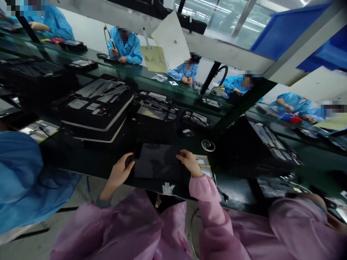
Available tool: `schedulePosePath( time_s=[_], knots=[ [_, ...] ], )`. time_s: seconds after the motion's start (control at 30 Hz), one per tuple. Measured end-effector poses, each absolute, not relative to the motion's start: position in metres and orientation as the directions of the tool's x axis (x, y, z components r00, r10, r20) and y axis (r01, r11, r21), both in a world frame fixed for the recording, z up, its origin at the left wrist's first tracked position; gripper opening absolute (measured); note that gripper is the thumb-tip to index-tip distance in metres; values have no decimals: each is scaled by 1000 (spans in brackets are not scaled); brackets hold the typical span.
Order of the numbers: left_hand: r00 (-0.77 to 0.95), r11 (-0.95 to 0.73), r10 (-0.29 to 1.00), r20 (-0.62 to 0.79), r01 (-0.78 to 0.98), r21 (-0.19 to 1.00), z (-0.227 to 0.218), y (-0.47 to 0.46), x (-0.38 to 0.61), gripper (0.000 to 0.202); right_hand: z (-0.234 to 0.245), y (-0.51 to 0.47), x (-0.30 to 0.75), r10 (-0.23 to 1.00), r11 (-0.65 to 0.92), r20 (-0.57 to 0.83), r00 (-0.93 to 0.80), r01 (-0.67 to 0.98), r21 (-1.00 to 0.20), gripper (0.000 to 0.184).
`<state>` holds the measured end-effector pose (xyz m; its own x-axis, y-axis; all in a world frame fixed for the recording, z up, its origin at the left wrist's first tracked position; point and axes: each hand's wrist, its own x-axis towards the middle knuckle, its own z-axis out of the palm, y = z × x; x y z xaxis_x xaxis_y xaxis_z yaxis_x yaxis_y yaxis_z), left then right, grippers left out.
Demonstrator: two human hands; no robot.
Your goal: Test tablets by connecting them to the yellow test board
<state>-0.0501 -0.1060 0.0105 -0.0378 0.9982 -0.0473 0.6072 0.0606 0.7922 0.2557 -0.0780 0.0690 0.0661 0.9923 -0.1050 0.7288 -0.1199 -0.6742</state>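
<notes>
One dark panel (157,161) between both hands (119,172) (190,163)

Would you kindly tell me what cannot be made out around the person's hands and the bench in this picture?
All in the head view:
- Underside of the black panel: hidden by its own upper face.
- Part of the yellow-edged item: covered by the right hand and sleeve.
- Writing on the yellow note: too small and blurred to read.
- Blue-clad neighbour: cut off by the left edge.
</notes>
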Motion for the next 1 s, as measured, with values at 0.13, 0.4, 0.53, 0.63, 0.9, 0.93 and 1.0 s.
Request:
schedulePosePath(
  time_s=[0.13, 0.4, 0.53, 0.63, 0.9, 0.93, 1.0],
  knots=[
    [-152, 39, 988, 27, 413, 910, 36, -120, -56, 57, 103, -94, 252, 997, 75, 56, -52, 521, -850, 13],
    [-155, -305, 924, 351, 257, 917, 60, -105, -64, 28, 106, -134, 258, 756, 551, 612, -232, 729, -405, 33],
    [-30, -4, 999, 12, 261, 965, 22, -87, -71, 43, 30, -147, 253, 768, 480, 576, -280, 847, -228, 39],
    [-74, 221, 973, -218, 36, 975, 8, -87, -68, 56, -3, -159, 241, 838, 310, 530, -126, 911, -273, 43],
    [-2, 467, 882, -471, -122, 876, 22, -100, -43, 57, -8, -173, 222, 880, 29, 400, 257, 810, -585, 23],
    [26, 480, 877, -481, -114, 870, 23, -101, -40, 62, -8, -173, 223, 874, 24, 395, 283, 787, -617, 24],
    [21, 482, 875, -484, -136, 865, 23, -105, -35, 70, -5, -173, 227, 863, 0, 362, 352, 717, -697, 30]
  ],
)
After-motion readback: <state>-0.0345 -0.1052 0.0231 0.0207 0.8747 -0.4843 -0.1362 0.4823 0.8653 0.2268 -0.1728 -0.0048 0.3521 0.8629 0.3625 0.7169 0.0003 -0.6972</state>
